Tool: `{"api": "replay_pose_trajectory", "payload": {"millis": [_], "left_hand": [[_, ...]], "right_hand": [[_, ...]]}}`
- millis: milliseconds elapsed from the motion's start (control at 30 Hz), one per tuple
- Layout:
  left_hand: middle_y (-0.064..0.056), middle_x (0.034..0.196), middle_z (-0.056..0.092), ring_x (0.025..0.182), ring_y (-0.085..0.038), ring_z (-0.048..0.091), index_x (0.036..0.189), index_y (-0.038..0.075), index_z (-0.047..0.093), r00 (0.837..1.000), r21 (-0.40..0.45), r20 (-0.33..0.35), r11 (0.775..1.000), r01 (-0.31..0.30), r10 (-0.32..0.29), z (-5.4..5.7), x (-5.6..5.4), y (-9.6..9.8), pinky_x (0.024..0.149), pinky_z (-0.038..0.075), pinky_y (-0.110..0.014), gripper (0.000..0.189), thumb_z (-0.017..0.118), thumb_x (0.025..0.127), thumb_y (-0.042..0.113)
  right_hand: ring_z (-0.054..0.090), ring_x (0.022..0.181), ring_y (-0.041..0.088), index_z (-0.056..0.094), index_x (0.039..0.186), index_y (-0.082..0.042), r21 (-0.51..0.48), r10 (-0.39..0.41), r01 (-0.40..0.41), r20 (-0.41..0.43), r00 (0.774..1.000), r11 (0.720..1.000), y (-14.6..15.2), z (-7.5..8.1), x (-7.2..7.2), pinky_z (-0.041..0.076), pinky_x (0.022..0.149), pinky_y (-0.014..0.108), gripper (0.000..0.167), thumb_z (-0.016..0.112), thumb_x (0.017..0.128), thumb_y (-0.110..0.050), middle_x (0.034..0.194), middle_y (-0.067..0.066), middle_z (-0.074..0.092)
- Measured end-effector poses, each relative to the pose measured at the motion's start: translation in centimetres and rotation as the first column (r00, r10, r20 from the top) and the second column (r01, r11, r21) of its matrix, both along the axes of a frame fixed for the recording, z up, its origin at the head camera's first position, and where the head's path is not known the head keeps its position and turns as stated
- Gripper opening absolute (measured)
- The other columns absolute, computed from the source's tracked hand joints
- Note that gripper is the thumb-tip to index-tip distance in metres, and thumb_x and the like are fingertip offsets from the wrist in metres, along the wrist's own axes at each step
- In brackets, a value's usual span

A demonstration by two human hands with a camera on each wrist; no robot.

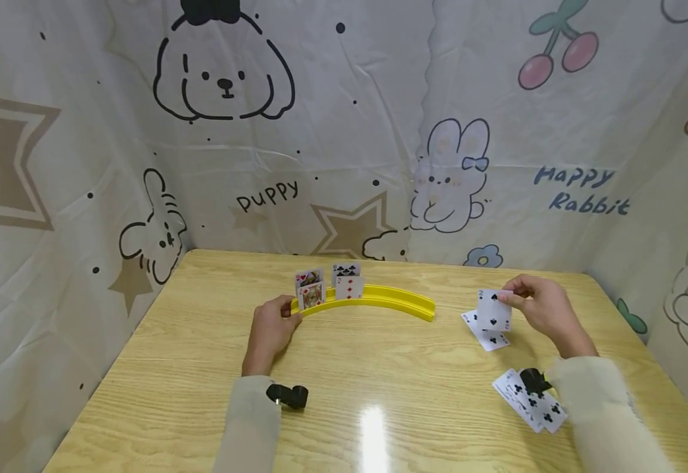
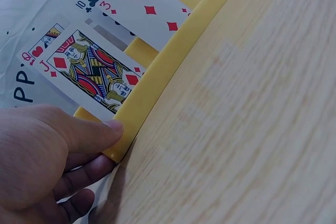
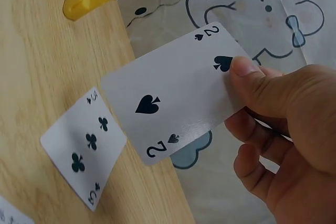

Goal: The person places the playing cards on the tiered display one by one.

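The right hand (image 1: 547,309) is raised a little above a wooden table (image 1: 379,381), thumb and curled fingers pinching the two of spades (image 1: 493,310) by its top corner, face toward the person. Just below and to the left of this hand, a three of clubs (image 1: 484,334) lies face up on the table, partly under the held card in the head view. Nearer the person, beside the right sleeve, a small fan of face-up cards (image 1: 527,401) rests on the wood.

The left hand (image 1: 271,328) rests on the table well apart from the right one, its thumb (image 2: 100,132) pressed on the near end of a curved yellow card rack (image 1: 379,301), its fingers curled against that end. Right above the thumb, a jack of diamonds (image 2: 92,72) stands in the rack with another court card behind it. Further along the rack stand a three of diamonds (image 2: 149,11) and, behind it, a ten of clubs (image 2: 92,1). A cartoon-printed cloth (image 1: 344,131) hangs around the table.
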State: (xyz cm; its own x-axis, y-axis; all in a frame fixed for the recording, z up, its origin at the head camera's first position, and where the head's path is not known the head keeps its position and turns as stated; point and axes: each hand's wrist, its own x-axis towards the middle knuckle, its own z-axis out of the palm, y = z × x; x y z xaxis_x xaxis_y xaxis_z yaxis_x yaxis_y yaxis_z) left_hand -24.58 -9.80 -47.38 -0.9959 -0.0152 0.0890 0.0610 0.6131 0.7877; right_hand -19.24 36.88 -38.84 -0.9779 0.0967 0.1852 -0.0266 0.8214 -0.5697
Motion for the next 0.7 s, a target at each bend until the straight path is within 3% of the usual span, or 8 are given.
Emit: {"api": "replay_pose_trajectory", "payload": {"millis": [267, 700], "left_hand": [[-0.014, 0.106, 0.069, 0.097, -0.025, 0.064, 0.124, -0.001, 0.067, 1.000, -0.005, 0.010, 1.000, -0.003, 0.003, 0.0, 0.1, 0.1, 0.085, 0.053, -0.041, 0.038, 0.077, 0.088, 0.007], [-0.014, 0.106, 0.069, 0.097, -0.025, 0.064, 0.124, -0.001, 0.067, 1.000, -0.005, -0.002, 1.000, 0.001, -0.001, 0.1, 0.0, 0.0, 0.085, 0.054, -0.041, 0.038, 0.077, 0.088, 0.007]], "right_hand": [[0.054, 0.082, 0.028, 0.068, 0.094, -0.002, -0.009, 0.012, -0.013, -0.069, 0.998, 1.000, -1.6, 0.1, -0.6, 0.045, 0.064, 0.035, 0.012, 0.072, 0.094, -0.013, 0.092, 0.013, 0.065], [0.055, 0.085, 0.028, 0.067, 0.094, -0.003, -0.048, 0.024, -0.028, -0.081, 0.996, 0.998, -3.7, 0.6, -1.7, 0.044, 0.066, 0.037, 0.013, 0.072, 0.094, -0.015, 0.094, 0.013, 0.066]]}}
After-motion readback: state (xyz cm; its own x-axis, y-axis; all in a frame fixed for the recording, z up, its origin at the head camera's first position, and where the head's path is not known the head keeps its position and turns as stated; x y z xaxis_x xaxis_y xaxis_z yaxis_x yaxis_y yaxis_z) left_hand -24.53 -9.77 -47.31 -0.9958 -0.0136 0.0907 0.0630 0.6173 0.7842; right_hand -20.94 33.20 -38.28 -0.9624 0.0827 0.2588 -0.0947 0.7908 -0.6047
